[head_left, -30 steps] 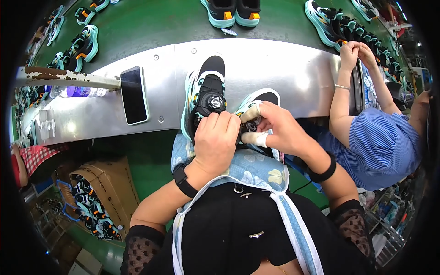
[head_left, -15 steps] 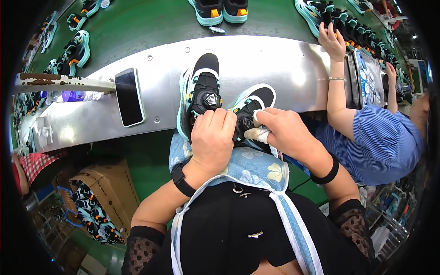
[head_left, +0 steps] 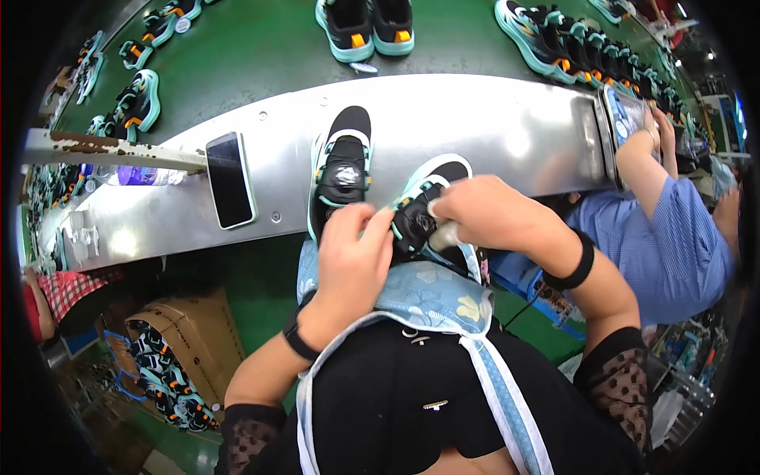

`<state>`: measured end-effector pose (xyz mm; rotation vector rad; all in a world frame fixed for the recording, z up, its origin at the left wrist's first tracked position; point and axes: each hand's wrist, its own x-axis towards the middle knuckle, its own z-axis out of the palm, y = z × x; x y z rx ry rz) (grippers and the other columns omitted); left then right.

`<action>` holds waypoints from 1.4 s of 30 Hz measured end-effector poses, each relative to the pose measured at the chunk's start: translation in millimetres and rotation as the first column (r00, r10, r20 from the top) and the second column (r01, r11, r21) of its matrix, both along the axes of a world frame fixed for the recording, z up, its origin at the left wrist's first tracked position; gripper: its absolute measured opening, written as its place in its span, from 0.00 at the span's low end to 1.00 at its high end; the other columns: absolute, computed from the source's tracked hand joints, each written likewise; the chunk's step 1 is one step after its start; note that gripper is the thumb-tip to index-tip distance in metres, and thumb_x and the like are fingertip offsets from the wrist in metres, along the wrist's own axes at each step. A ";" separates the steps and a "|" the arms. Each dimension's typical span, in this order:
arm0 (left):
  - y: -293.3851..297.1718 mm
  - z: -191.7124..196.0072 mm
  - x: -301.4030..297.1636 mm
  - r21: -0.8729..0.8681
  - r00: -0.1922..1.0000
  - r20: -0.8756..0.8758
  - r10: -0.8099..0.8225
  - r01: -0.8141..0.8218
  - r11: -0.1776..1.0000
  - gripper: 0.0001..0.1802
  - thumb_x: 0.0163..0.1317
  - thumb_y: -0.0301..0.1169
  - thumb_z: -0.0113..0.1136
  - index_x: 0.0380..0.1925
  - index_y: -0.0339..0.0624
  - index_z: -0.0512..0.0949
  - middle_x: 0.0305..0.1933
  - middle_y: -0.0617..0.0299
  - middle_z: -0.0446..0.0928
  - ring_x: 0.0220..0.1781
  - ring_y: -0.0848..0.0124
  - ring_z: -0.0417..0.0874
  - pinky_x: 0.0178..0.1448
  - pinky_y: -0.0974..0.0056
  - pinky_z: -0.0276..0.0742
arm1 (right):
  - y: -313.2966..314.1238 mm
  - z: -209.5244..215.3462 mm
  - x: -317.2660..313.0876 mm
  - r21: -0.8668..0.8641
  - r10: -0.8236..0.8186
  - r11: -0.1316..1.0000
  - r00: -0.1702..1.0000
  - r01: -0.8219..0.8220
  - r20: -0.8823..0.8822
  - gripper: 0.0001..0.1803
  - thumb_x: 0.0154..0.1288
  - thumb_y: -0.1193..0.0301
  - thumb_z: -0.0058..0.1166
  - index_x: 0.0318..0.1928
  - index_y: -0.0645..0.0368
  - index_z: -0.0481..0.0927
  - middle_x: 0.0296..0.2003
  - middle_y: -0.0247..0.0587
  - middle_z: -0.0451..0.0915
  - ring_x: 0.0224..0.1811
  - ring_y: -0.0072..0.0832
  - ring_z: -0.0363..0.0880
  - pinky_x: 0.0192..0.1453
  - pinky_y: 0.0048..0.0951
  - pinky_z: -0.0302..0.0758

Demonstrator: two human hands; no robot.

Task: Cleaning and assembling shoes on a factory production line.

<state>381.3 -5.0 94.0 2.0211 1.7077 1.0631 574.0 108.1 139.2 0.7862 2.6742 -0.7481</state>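
Shiny desk (head_left: 467, 111) behind; left hand (head_left: 352, 261) and right hand (head_left: 495, 212) at the angled shoe (head_left: 415, 215) — grips blurred, can't tell — best keep it steady

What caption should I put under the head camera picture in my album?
Left hand and right hand at two black shoes, a phone lying on the metal surface.

A dark-screened phone (head_left: 230, 180) lies on the shiny metal ledge (head_left: 443, 103), near the end of a white bar (head_left: 111, 149) with flaking paint. An open cardboard box (head_left: 207, 340) stands at lower left; a co-worker in blue stripes (head_left: 661, 249) is at right.
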 end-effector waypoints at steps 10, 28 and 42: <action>20.7 -5.9 -15.8 -0.255 0.962 -0.261 0.079 -0.148 0.956 0.30 0.52 0.26 0.63 0.59 0.43 0.74 0.42 0.48 0.68 0.39 0.52 0.78 0.41 0.53 0.76 | 1.9 -16.1 19.2 -0.295 -0.277 0.933 0.936 0.207 -0.218 0.17 0.59 0.61 0.66 0.30 0.64 0.80 0.30 0.54 0.80 0.35 0.51 0.79 0.39 0.44 0.74; 240.9 -46.1 -228.2 0.061 0.680 -0.423 0.599 -0.638 0.768 0.11 0.56 0.29 0.59 0.40 0.40 0.77 0.44 0.47 0.77 0.48 0.46 0.78 0.54 0.44 0.72 | 136.0 -28.8 -28.3 -0.365 -0.639 0.768 0.587 0.527 -0.497 0.19 0.65 0.72 0.62 0.56 0.57 0.79 0.28 0.36 0.76 0.28 0.23 0.69 0.37 0.25 0.72; 204.1 -4.4 -80.2 -0.045 0.996 -0.038 -0.086 0.084 0.995 0.11 0.61 0.34 0.61 0.35 0.39 0.72 0.35 0.49 0.73 0.40 0.47 0.77 0.41 0.50 0.73 | 148.7 -18.0 -41.7 -0.193 -0.569 0.801 0.617 0.567 -0.543 0.11 0.61 0.70 0.65 0.41 0.61 0.80 0.32 0.49 0.83 0.31 0.39 0.83 0.38 0.33 0.78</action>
